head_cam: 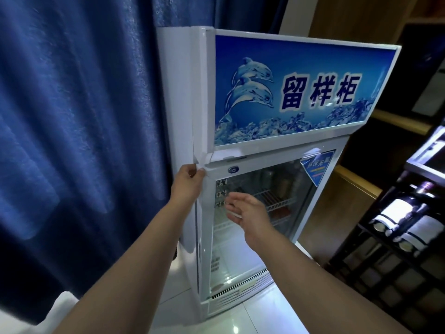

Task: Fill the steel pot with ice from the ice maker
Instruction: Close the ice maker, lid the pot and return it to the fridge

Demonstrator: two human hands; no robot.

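White cabinet [183,92] with a blue dolphin header panel [301,88] and a glass door [240,249], dead ahead.

- Steel pot: not in view. Neither hand carries it.
- Ice maker: nothing here reads plainly as one. This is a glass-front chiller with wire shelves [277,201] and some containers behind the glass; no ice visible from this angle.
- Left hand [189,183]: fingers curled round the door's top-left corner, gripping the free edge.
- Right hand [248,213]: fingers straight and relaxed, palm facing left, holding nothing. It sits in front of the upper glass; can't tell if it touches.
- Key relation: the door's long axis is vertical and the left hand is already on the edge away from the hinge, which I judge to be on the right. So the pull comes toward the body and swings right.
- Can't tell whether the door is cracked open.

Obstructions: blue curtain [84,116] hangs just beside the cabinet's left side. The wine rack [397,237] with bottles stands near on the right and could limit the door's swing. Tiled floor [265,317] in front.
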